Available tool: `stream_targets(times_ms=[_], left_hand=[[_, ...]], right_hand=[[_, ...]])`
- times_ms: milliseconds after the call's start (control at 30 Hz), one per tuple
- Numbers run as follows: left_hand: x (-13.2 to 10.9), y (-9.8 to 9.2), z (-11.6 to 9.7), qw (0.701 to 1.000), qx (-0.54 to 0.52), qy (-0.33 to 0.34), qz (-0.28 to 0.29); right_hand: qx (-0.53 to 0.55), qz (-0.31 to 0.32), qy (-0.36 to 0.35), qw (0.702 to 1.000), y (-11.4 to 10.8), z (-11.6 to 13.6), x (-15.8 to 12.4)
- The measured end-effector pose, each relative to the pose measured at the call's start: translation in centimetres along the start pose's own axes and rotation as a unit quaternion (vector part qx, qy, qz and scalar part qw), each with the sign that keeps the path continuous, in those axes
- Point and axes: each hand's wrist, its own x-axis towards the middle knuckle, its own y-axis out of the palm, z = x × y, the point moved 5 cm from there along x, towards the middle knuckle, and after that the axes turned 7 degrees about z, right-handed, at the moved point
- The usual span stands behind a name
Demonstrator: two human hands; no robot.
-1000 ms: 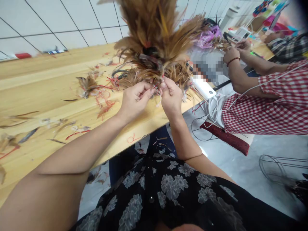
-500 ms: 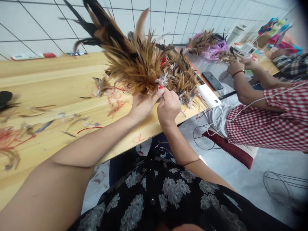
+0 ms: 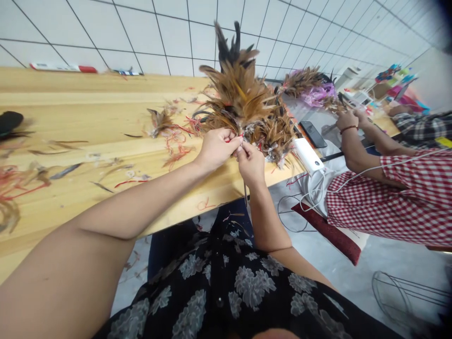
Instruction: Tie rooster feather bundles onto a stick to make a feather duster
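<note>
Above the near edge of the tabletop (image 3: 88, 113), a feather bundle (image 3: 240, 94) is standing upright, brown plumes fanning toward the tiled wall; the left hand (image 3: 217, 149) is pinching the bundle's base, its grip clenching on the quills; just right of that base, the right hand (image 3: 251, 165) is touching the left, its grip nipping a red thread (image 3: 236, 137) that is showing between the fingertips; left of the bundle, loose scraps (image 3: 176, 153) of feather and red string are lying scattered on the wood; right of the bundle, a white power bank (image 3: 308, 154) and a dark phone (image 3: 313, 133) are resting; beyond them a co-worker's hand (image 3: 348, 121) is handling other feathers.
</note>
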Motion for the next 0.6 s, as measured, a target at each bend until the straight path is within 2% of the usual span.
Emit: stream_targets(times_ms=[67, 133, 300, 433, 500, 600], left_hand=[[-0.1, 0.2, 0.0, 1.000, -0.010, -0.004, 0.014], [-0.1, 0.3, 0.1, 1.000, -0.017, -0.009, 0.021], [-0.3, 0.5, 0.5, 0.999, -0.031, 0.006, 0.038], [-0.6, 0.8, 0.8, 0.997, -0.028, 0.022, 0.067], [-0.7, 0.8, 0.8, 0.997, -0.014, 0.024, 0.068], [-0.8, 0.9, 0.5, 0.997, 0.010, 0.032, 0.075]], right_hand=[[0.110, 0.026, 0.023, 0.993, 0.0, -0.5, -0.1], [0.217, 0.059, 0.042, 0.973, 0.1, -0.7, -0.3], [0.412, 0.141, 0.113, 0.893, 0.0, -0.9, -0.9], [0.473, 0.186, 0.164, 0.846, -0.2, -1.1, -1.3], [0.482, 0.190, 0.174, 0.838, -0.2, -1.3, -1.5], [0.496, 0.162, 0.172, 0.835, 0.0, -1.5, -1.7]])
